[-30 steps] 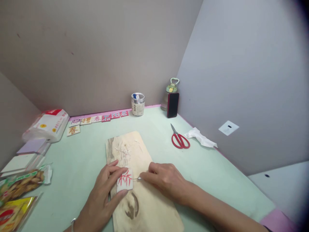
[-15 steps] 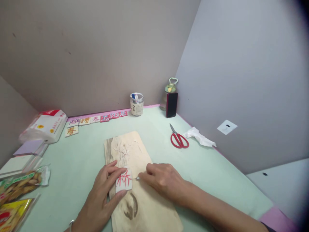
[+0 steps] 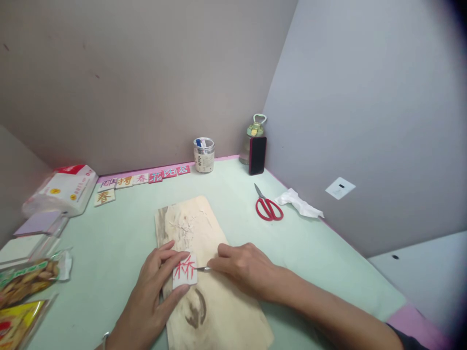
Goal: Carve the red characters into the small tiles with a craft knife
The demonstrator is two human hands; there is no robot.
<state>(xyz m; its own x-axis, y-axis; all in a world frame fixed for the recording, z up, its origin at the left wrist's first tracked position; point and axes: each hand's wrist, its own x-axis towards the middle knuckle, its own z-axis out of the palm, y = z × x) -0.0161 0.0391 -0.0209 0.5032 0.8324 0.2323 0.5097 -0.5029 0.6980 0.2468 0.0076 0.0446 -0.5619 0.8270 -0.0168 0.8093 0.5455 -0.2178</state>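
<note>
A small white square tile point(image 3: 185, 276) bearing a red carved character lies on a wooden board point(image 3: 237, 316). My left hand point(image 3: 151, 287) grips it from the left, index finger at its top edge and thumb at its bottom edge. From the other side my right hand point(image 3: 248, 272) is closed around a slim carving tool point(image 3: 203, 269). Only the tool's thin metal end shows; its handle is hidden in my fist. The tip meets the tile's right part, beside the red strokes. Pale shavings point(image 3: 184, 226) are scattered on the board beyond the tile.
Red-handled scissors point(image 3: 269, 209) and a crumpled tissue point(image 3: 299, 203) lie to the right. A jar point(image 3: 204, 155), a phone point(image 3: 257, 155) and a bottle point(image 3: 255, 129) stand at the back. Lettered tiles point(image 3: 140, 179), a tissue pack point(image 3: 69, 189) and snack bags point(image 3: 34, 277) are on the left.
The whole view has shifted slightly. The metal end of the carving tool shows a little more plainly at the tile's right side. Both hands keep their grips.
</note>
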